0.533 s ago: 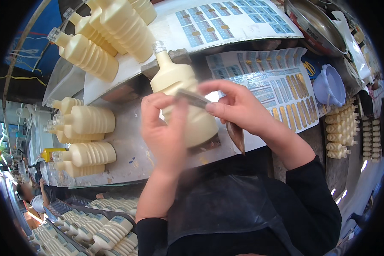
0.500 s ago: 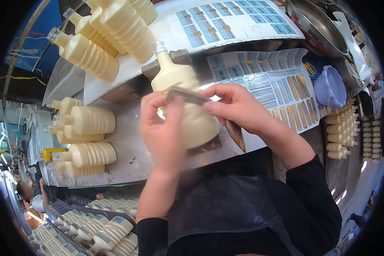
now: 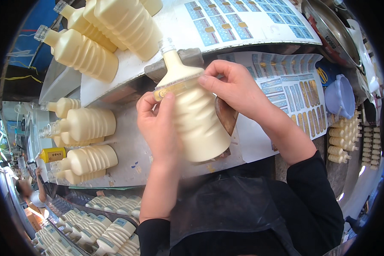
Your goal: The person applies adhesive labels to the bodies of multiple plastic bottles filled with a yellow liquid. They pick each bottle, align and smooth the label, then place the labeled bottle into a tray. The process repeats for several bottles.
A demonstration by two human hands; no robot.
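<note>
A cream-coloured ribbed bottle [image 3: 202, 138] with a clear threaded neck lies on its side in front of me, neck pointing away, against a grey block [image 3: 190, 56]. Across its shoulder runs a narrow strip label [image 3: 181, 82] with a gold patch at its left end. My left hand [image 3: 158, 121] pinches that left end between thumb and fingertips. The label's right end is pinched by my right hand [image 3: 234, 87], its thumb close to the bottle. A brown, pointed, wedge-shaped tool [image 3: 227, 115] sticks out below my right palm, apparently tucked in the lower fingers.
Label sheets [image 3: 281, 89] in blue and gold lie right of the bottle, more on the white raised board [image 3: 260, 34]. Cream bottles [image 3: 91, 123] lie at left; others [image 3: 83, 53] stand behind. A lilac bucket [image 3: 340, 96] is at right, labelled bottles [image 3: 115, 232] fill crates lower left.
The strip label has come down from above the bottle onto its shoulder, turned with its gold side up. Both hands have spread slightly apart along it. The whole view has shifted a little.
</note>
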